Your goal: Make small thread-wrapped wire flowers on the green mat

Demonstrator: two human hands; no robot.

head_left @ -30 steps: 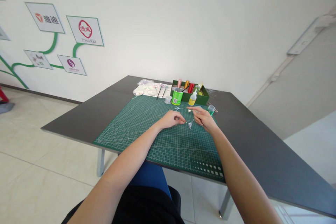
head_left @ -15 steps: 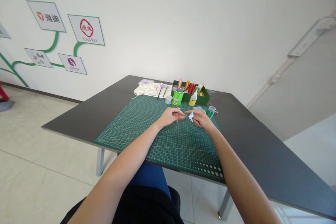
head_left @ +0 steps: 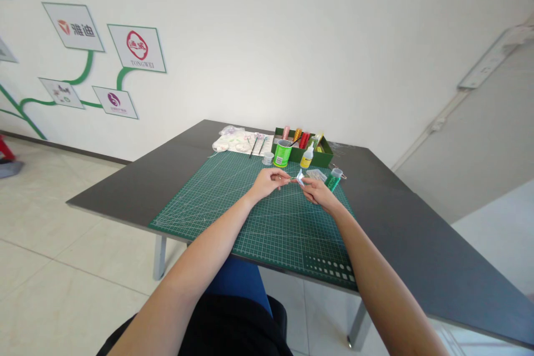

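Readable text is found only on the wall signs at the upper left of the frame. On one white sign [head_left: 73,26], an orange-red logo is followed by two dark Chinese characters, 雅迪. On the sign [head_left: 137,48] to its right, a red round emblem with Chinese characters inside is shown, and "TONGWEI" is printed beneath it. Two smaller signs lower down carry marks too small to be read. The labels on the green cup [head_left: 282,154] and the bottles on the tabletop cannot be made out.

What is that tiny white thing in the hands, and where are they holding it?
A small white piece, pinched at its edges between the fingertips of the left hand and right hand. What it is cannot be told.
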